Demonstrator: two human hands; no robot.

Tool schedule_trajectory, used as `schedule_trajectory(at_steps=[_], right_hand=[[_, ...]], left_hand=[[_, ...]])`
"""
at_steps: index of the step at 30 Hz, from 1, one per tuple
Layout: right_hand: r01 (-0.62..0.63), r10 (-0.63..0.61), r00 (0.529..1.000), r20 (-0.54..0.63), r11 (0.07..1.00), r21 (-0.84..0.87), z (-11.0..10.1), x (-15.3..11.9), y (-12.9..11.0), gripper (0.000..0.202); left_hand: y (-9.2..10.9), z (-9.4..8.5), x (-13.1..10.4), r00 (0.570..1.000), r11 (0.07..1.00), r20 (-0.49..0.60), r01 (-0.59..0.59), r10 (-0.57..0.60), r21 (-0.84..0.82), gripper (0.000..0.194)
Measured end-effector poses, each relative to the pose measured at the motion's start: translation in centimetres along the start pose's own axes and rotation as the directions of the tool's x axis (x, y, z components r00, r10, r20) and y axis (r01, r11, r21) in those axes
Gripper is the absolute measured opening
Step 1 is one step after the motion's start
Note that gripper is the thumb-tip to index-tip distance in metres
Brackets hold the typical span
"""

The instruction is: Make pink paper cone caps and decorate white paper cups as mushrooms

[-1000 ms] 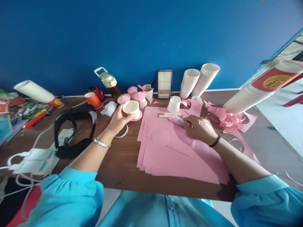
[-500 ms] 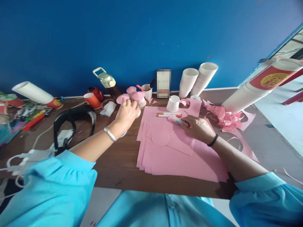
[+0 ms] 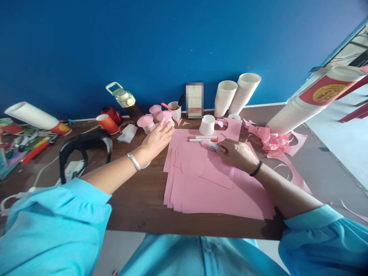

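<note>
My left hand (image 3: 157, 138) is over the back of the table, fingers stretched out and apart. It is beside small white cups topped with pink paper caps (image 3: 164, 115), partly covering the nearest one; I cannot tell if it touches them. My right hand (image 3: 237, 153) is closed around a slim white and pale-blue tool (image 3: 216, 146), whose kind is hard to make out, just above the pink paper sheets (image 3: 218, 201). A pink paper circle (image 3: 192, 165) lies on the sheets. Behind the tool are two markers (image 3: 202, 138) and an upturned white paper cup (image 3: 207, 126).
Stacks of paper cups (image 3: 225, 97) stand by the blue wall, near a propped phone (image 3: 194, 100) and a cup of pens (image 3: 175, 112). Pink scraps (image 3: 274, 142) lie right, below a leaning cup stack (image 3: 304, 103). Left are a bottle (image 3: 126, 99) and a black headband (image 3: 83, 143).
My left hand has opened from bunched fingers to spread ones, near the pink-capped cups. My right hand keeps its hold on the tool. The whole view has shifted slightly.
</note>
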State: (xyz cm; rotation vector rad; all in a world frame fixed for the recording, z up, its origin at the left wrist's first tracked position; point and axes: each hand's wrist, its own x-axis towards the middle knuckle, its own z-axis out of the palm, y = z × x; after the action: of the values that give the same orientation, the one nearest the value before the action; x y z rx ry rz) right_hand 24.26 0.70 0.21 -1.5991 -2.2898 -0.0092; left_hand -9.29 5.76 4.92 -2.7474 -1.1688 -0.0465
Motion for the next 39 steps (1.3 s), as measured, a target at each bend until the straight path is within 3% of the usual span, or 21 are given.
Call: schedule_trajectory(at_steps=[10,13,17,19,22,24,25,26,28,31,34,39], right_hand=[[-0.004,0.004,1.0,0.022,1.0,0.01,-0.3,0.1,0.0,0.024],[-0.022,0.023,1.0,-0.007,0.993,0.116,-0.8,0.2,-0.2,0.023],[-0.033,0.049,0.999,-0.024,0.895,0.445,-1.6,0.4,-0.6,0.027],[-0.024,0.038,0.999,-0.011,0.805,0.593,-1.9,0.4,-1.0,0.029],[0.005,0.004,1.0,-0.01,0.703,0.712,-2.0,0.2,-1.6,0.03],[0.029,-0.026,1.0,-0.015,0.678,0.735,-2.0,0.1,-1.8,0.028],[0.039,-0.041,0.999,-0.016,0.68,0.732,-2.0,0.0,-1.9,0.026],[0.046,-0.05,0.999,-0.016,0.691,0.721,-1.9,0.0,-1.8,0.024],[0.048,-0.039,0.999,-0.028,0.732,0.679,-1.7,0.0,-1.5,0.021],[0.03,-0.023,1.0,-0.018,0.809,0.587,-1.2,0.2,-0.8,0.016],[0.038,-0.084,0.994,0.074,0.874,0.484,-0.9,0.3,-0.3,0.014],[0.051,-0.105,0.991,0.084,0.872,0.487,-0.6,0.3,-0.1,0.017]], left_hand=[[-1.3,-0.4,-0.6,1.0,1.0,-0.014,0.007,-0.007,0.026,0.065],[0.2,-1.4,-1.0,0.997,1.0,-0.081,0.014,-0.015,-0.016,0.06],[4.5,-2.8,-0.4,0.975,0.979,-0.217,0.005,-0.051,-0.205,0.039],[6.8,-3.0,0.4,0.955,0.904,-0.265,0.006,-0.132,-0.428,0.039],[9.5,-2.5,1.8,0.96,0.651,-0.176,0.007,-0.216,-0.759,0.054],[10.5,-1.8,2.5,0.969,0.518,-0.115,0.015,-0.219,-0.855,0.048],[10.6,-1.5,2.7,0.971,0.497,-0.108,0.014,-0.215,-0.868,0.043],[10.5,-1.2,2.8,0.97,0.511,-0.113,0.013,-0.214,-0.859,0.04],[9.6,-0.8,2.6,0.965,0.644,-0.139,0.04,-0.225,-0.764,0.034],[6.9,-0.6,2.3,0.936,0.9,-0.159,0.241,-0.315,-0.362,0.031],[4.0,0.0,2.7,0.919,0.92,-0.05,0.388,-0.39,-0.052,0.041],[1.9,2.2,4.7,0.923,0.917,-0.042,0.375,-0.383,-0.137,0.039]])
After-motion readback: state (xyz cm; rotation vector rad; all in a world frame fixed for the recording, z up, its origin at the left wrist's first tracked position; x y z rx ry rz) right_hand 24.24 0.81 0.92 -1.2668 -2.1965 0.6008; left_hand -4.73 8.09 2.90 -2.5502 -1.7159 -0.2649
